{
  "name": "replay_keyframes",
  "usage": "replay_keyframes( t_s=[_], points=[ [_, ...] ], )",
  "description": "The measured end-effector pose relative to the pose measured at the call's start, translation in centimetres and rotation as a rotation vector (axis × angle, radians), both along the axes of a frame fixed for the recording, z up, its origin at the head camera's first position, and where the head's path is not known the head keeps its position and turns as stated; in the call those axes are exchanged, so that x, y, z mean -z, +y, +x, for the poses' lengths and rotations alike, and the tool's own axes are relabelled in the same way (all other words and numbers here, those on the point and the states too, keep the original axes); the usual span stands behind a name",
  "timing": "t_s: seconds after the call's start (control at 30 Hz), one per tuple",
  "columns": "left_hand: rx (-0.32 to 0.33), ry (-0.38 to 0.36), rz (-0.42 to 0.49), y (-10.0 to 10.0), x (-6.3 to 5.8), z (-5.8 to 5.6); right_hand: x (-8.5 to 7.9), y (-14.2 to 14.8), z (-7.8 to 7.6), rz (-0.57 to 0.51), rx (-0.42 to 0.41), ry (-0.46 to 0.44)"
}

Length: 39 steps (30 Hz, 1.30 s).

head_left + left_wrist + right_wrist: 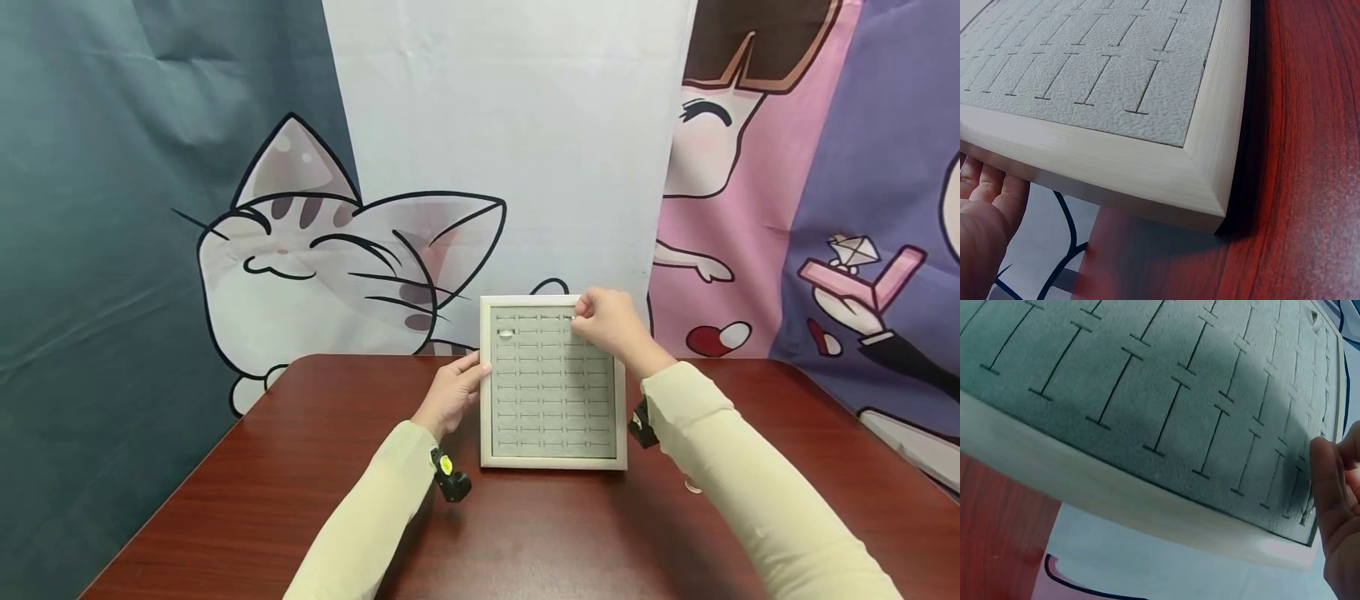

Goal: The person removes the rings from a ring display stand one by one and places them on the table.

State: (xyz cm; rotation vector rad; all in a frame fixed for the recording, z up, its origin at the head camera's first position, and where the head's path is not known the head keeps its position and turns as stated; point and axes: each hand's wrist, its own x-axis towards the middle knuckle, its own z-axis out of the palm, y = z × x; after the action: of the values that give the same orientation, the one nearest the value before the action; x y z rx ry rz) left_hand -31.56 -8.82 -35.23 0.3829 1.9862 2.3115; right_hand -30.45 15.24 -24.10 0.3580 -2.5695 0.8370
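Note:
A ring display board (553, 379), a grey slotted pad in a cream wooden frame, stands upright on the table. My left hand (450, 392) grips the frame's left edge; in the left wrist view its fingers (1007, 197) reach behind the frame. At the top right of the pad, my right hand (611, 321) pinches a small silvery ring (570, 317) at a top-row slot, the fingers covering most of it. Another ring (506, 333) sits in a slot at the left of the second row, and also shows in the right wrist view, ring (1317, 322).
On the red-brown wooden table (300, 500), a clear or silvery ring-like piece (692, 486) lies beside my right sleeve. Behind the table hangs a cloth backdrop (510, 100) with a cartoon cat and figures. Dark cameras (450, 477) are strapped to both wrists.

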Motion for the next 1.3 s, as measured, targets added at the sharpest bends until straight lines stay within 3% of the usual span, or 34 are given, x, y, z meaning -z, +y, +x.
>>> replay_keyframes(
  t_s=[0.43,0.7,0.97,1.3],
  points=[
    [0.015,0.003,0.002,0.1,0.0,-0.2,-0.2,-0.5,-0.3,0.112,0.065,0.006],
    [0.011,0.000,0.017,0.1,-0.1,-0.1,-0.1,-0.8,-0.3,0.220,0.055,0.028],
    [0.006,0.002,0.013,0.2,-0.2,-0.1,-0.2,-1.2,-0.1,0.239,0.082,0.035],
    [0.008,0.004,0.007,0.3,-0.1,-0.1,0.6,-0.7,-0.2,0.203,0.045,0.047]
  ],
)
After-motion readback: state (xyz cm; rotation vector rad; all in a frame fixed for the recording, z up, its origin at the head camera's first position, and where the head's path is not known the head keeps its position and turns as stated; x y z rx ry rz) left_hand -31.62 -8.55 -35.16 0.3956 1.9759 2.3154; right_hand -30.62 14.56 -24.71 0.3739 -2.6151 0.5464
